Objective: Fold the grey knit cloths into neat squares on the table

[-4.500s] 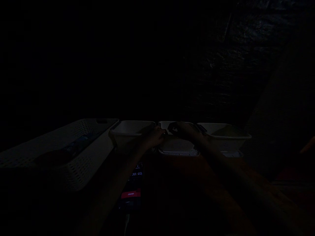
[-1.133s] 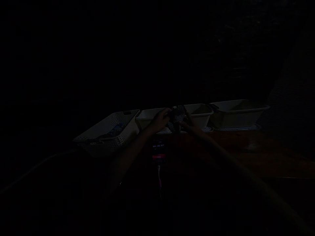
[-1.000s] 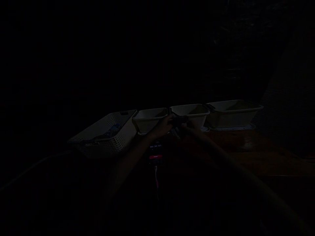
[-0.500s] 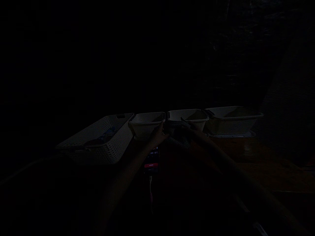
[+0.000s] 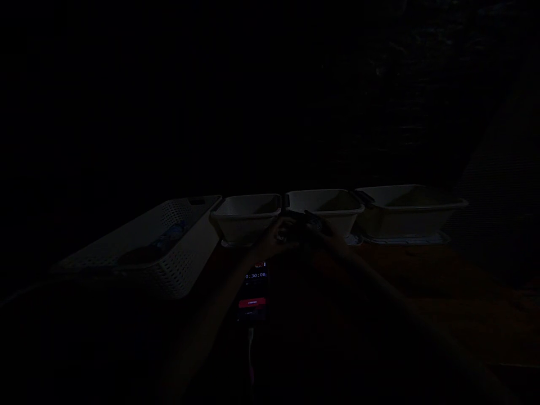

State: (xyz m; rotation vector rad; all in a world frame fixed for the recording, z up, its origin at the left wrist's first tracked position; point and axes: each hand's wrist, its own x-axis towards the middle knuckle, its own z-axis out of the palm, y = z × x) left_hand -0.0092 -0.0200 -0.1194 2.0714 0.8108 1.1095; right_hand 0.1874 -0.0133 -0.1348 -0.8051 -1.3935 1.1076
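The scene is very dark. My left hand (image 5: 275, 239) reaches forward in the middle of the view, its fingers curled at the left side of a dark, soft-looking cloth (image 5: 302, 226). At the cloth's right side is my right hand (image 5: 331, 239), also closed around it as far as the gloom shows. The cloth's shape and kind are hard to make out. Both hands are in front of the middle white bin (image 5: 341, 217), above the table. A smaller-looking white bin (image 5: 247, 224) stands just left of it.
On the left, a white perforated basket (image 5: 189, 264) holds blue and dark cloths (image 5: 172, 233). Another white bin (image 5: 415, 219) stands at the right on the wooden table (image 5: 422, 267). A lit phone (image 5: 253, 302) with a white cable (image 5: 250, 349) lies below my left forearm.
The view has shifted slightly, so the basket and phone appear lower and further left. The cloth between my hands looks more bunched, and my right hand has shifted a little.
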